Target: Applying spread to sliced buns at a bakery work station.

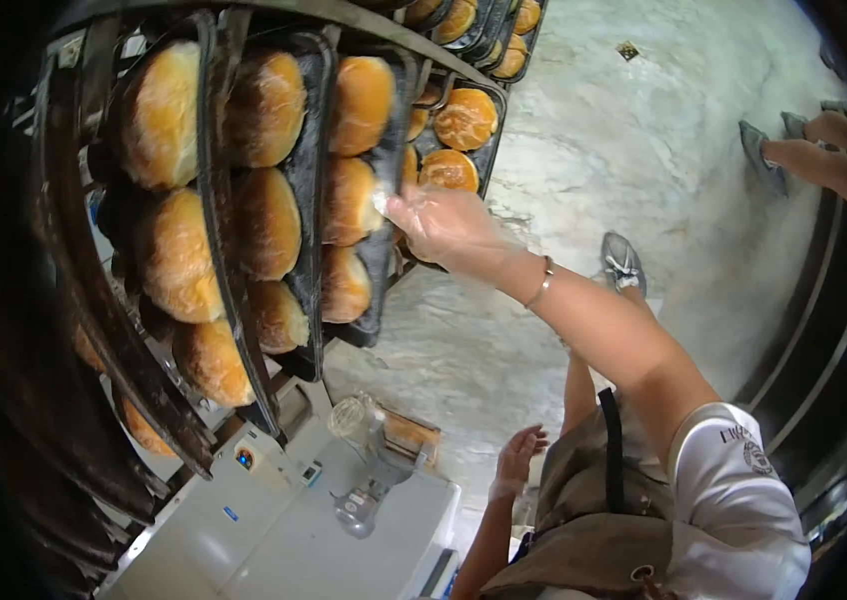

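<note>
My right hand [441,222], somewhat blurred, reaches across to the rim of a dark baking tray [384,255] in a rack. Its fingers are closed, with a small white thing [381,201] at the tips that I cannot make out. Just beside the fingertips is a golden-brown bun [352,200]; another bun [363,103] lies farther along that tray, and a third bun [347,285] nearer. A bracelet [541,283] circles my right wrist. My left hand [521,453] hangs beside my apron [584,480], fingers apart and loosely bent, holding nothing.
The dark metal rack [134,345] at left carries several trays of buns. Beyond it, another tray [485,160] holds glossy buns. Below stands a grey-white machine or chest [344,550] with a mixer-like appliance [362,508] on it. Another person's legs [824,165] show at the right.
</note>
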The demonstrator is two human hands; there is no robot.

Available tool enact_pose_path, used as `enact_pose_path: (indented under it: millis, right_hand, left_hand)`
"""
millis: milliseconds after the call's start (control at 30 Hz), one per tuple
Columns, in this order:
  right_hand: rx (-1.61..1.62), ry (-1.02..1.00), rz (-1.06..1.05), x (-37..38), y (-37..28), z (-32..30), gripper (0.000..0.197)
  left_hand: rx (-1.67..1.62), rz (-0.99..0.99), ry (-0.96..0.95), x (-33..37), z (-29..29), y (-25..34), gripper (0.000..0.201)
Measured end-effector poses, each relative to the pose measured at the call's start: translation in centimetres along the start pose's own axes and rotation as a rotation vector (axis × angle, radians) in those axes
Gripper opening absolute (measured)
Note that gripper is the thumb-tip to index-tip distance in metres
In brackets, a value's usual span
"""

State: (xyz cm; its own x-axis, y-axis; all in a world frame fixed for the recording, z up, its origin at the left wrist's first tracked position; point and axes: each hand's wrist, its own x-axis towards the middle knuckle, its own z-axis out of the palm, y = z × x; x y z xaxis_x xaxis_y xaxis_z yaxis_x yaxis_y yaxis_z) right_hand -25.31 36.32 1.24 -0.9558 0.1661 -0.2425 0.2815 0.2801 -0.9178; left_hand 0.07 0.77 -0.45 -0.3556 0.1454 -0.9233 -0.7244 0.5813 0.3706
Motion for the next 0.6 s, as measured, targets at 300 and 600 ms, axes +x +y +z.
enact_pose_path:
  millis: [300,600]
  right_hand:
    - [0.41,0.833,0.521,7.4,19.1,12.6,0.047]
    - [0.544,0.953,0.488,2.0,25.8,12.5,0.035]
  left_hand:
    - [0.008,-0.039,0.064,1.5,-0.5,-1.2,0.036]
    - [-0.373,0.169,0.254,12.1,-1.9,5.2,0.043]
